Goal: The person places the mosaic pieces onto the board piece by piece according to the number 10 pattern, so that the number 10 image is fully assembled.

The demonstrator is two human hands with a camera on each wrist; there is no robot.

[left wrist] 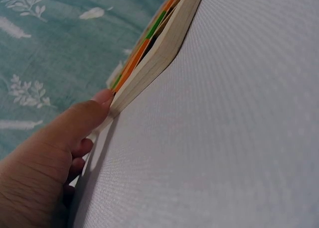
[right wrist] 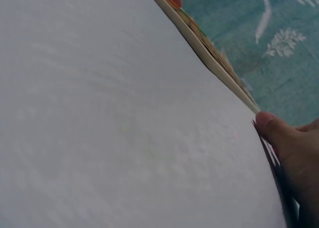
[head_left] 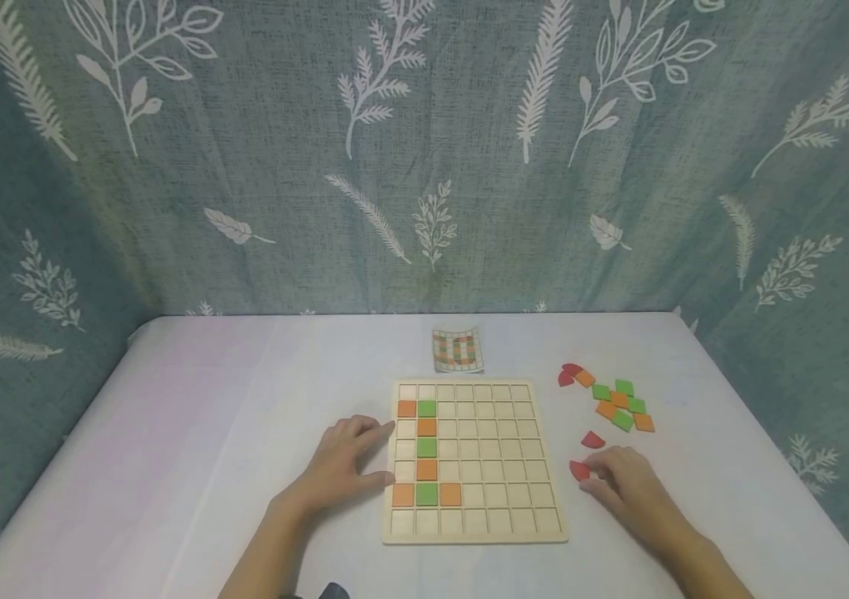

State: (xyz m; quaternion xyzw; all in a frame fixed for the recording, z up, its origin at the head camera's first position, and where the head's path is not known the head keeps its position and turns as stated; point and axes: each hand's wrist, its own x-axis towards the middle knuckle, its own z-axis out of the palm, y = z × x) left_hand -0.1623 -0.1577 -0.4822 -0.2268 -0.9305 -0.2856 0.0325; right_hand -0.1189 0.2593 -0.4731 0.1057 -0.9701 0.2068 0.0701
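A wooden grid board lies in the middle of the table. Orange and green square tiles fill part of its left columns, among them an orange tile and a green tile. My left hand rests at the board's left edge, thumb and forefinger spread and touching the rim; the left wrist view shows the thumb against that rim. Right of the board, my right hand pinches a red quarter-circle piece between thumb and fingers, low over the table. Another red piece lies just beyond it.
Loose green and orange tiles lie clustered at the right, with more red pieces at their far left. A printed pattern card sits behind the board. Patterned green cloth hangs behind the white table.
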